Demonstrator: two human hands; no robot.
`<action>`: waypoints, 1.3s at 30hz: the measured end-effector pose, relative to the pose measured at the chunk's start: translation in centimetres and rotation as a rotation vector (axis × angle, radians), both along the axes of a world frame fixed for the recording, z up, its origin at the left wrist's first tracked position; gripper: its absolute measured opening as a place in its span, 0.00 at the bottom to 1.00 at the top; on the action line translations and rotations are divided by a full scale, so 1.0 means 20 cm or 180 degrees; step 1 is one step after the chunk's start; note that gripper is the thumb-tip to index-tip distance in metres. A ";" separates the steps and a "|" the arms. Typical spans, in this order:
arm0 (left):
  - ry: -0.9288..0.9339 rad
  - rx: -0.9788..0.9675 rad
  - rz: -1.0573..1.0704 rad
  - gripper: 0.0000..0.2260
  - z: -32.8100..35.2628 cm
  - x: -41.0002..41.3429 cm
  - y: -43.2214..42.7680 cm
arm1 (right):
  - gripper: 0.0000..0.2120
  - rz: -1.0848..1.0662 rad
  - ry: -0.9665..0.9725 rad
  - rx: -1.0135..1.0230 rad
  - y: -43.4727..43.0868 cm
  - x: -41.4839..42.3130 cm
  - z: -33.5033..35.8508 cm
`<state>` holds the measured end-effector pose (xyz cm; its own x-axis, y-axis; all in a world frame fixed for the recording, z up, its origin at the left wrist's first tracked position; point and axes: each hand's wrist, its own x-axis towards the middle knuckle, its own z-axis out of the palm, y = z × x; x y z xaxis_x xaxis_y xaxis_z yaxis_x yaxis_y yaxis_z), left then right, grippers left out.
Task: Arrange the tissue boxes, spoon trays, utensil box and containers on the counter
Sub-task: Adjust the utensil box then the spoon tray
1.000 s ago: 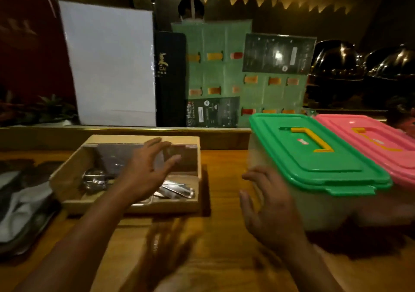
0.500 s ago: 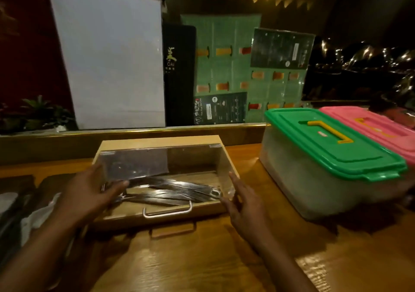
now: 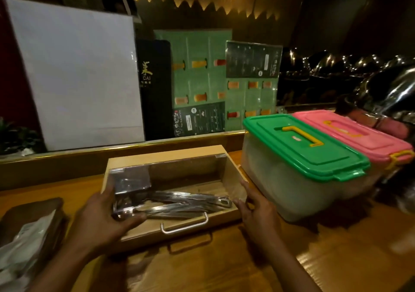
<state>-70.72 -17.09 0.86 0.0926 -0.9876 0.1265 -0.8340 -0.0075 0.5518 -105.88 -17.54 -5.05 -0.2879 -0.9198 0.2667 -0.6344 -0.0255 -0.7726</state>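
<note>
A wooden utensil box (image 3: 170, 159) with a clear lid and a metal handle sits on the counter in front of me, with metal utensils (image 3: 184, 204) inside. My left hand (image 3: 105, 217) grips its front left corner, thumb lying over the lid. My right hand (image 3: 256, 208) presses flat against its right side, fingers apart. A clear container with a green lid (image 3: 301, 150) stands just right of the box. Behind that one stands a container with a pink lid (image 3: 352, 132).
A dark tray (image 3: 29, 213) holding white wrapped items (image 3: 24, 246) lies at the left edge. A raised ledge (image 3: 67, 157) runs behind the counter, with a white board (image 3: 76, 78) and green menu cards (image 3: 202, 76) on it. Shiny metal domes (image 3: 390, 89) stand at the far right.
Both hands came down from hovering over the counter onto the utensil box's two sides, where they now rest. My view has shifted, so the box looks closer and more central.
</note>
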 end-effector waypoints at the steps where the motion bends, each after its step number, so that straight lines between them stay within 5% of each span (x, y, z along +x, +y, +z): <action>1: 0.0152 -0.0006 -0.0004 0.45 0.01 -0.05 0.00 | 0.26 -0.0053 0.0021 -0.0072 0.01 -0.03 -0.01; 16: 0.0482 -0.0198 -0.0104 0.46 -0.05 -0.40 0.00 | 0.25 -0.0991 0.2120 -0.0493 0.05 -0.34 -0.03; 28: 0.0587 -0.0319 -0.0031 0.48 -0.08 -0.44 0.03 | 0.26 -0.0811 0.2511 -0.0268 0.01 -0.40 -0.03; 39: 0.0361 -0.0382 -0.0136 0.46 -0.18 -0.41 -0.02 | 0.37 -0.0762 0.2870 0.0432 0.04 -0.37 0.05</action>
<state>-78.95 -17.49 -2.73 0.0712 -0.9694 0.2349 -0.7645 0.0982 0.6371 -113.24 -16.77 -4.05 -0.2104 -0.9024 0.3760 -0.9712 0.2370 0.0254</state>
